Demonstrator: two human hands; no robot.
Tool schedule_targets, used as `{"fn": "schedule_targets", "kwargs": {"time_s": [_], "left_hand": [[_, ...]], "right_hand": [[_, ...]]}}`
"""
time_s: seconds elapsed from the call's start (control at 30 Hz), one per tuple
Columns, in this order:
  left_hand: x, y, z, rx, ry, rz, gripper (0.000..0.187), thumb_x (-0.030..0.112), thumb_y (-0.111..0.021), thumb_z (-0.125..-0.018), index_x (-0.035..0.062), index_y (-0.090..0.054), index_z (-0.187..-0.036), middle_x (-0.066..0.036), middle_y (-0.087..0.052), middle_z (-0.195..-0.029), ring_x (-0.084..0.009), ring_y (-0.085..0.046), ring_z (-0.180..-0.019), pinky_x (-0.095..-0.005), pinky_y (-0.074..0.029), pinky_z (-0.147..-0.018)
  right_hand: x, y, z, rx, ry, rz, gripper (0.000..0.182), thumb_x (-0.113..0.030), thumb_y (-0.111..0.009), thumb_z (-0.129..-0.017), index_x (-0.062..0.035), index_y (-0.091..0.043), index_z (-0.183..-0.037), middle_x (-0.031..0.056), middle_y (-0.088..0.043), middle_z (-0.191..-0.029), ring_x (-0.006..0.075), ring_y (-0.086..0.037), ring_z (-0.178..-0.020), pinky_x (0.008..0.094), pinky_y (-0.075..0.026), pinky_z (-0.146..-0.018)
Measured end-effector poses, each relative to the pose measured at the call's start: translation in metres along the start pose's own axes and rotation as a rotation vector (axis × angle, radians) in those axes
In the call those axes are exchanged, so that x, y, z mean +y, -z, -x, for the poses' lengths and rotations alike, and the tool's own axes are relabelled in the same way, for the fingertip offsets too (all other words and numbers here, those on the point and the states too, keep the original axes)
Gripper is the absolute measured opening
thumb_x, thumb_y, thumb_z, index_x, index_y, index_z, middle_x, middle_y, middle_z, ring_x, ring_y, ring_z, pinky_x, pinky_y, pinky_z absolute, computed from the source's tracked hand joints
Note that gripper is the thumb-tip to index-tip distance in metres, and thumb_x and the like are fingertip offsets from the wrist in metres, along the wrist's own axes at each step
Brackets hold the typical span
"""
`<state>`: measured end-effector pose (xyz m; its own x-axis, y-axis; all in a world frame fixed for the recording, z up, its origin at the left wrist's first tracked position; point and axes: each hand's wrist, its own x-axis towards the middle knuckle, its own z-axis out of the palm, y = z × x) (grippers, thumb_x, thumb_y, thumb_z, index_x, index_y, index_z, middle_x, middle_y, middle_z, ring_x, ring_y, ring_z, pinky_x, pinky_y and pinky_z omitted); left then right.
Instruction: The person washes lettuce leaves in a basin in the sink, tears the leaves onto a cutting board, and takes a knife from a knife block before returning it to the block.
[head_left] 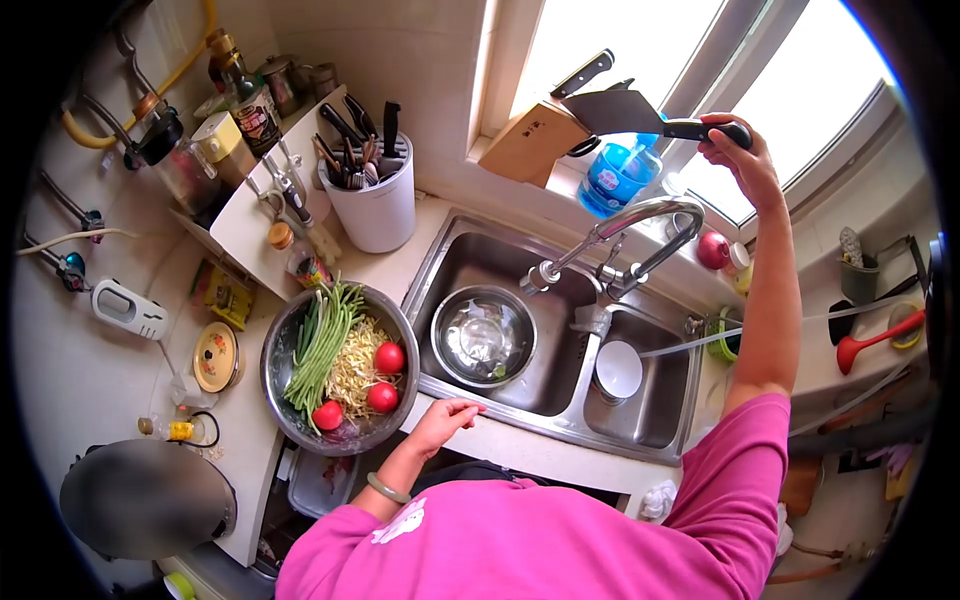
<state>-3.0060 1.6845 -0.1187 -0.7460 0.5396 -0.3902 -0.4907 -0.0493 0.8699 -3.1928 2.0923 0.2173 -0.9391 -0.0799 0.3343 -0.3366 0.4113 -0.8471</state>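
Observation:
My right hand (745, 160) is raised at the window, its fingers wrapped round the black handle of a cleaver (615, 112). The cleaver's broad blade points left, beside a wooden knife block (535, 142) on the sill. Another black-handled knife (583, 73) rises from the block. My left hand (442, 425) hovers near the counter's front edge with nothing in it, fingers loosely extended. To its left stands a large metal bowl (277, 385) with green beans (328, 340), bean sprouts (352, 365) and red tomatoes (388, 357).
A double sink (560, 425) holds a steel basin (440, 345) and a white bowl (618, 370), with a curved faucet (655, 208) above. A white utensil holder (375, 210) stands at the back left. A blue bottle (612, 182) and a red onion (712, 250) are by the window.

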Motion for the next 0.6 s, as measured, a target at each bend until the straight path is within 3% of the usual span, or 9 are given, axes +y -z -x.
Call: {"fn": "schedule_targets", "kwargs": {"time_s": [0.6], "left_hand": [[0.01,0.01,-0.012,0.011,0.006,0.033,0.019,0.014,-0.055,-0.086,0.0015,-0.064,-0.097,0.002,-0.057,-0.073,-0.0053,-0.051,-0.067,-0.02,-0.042,-0.066]], "right_hand": [[-0.006,0.016,-0.043,-0.128,-0.067,-0.001,0.034,-0.023,-0.064,-0.08,-0.0039,-0.057,-0.107,0.0079,-0.061,-0.085,0.0106,-0.061,-0.073,0.0191,-0.051,-0.066]]}}
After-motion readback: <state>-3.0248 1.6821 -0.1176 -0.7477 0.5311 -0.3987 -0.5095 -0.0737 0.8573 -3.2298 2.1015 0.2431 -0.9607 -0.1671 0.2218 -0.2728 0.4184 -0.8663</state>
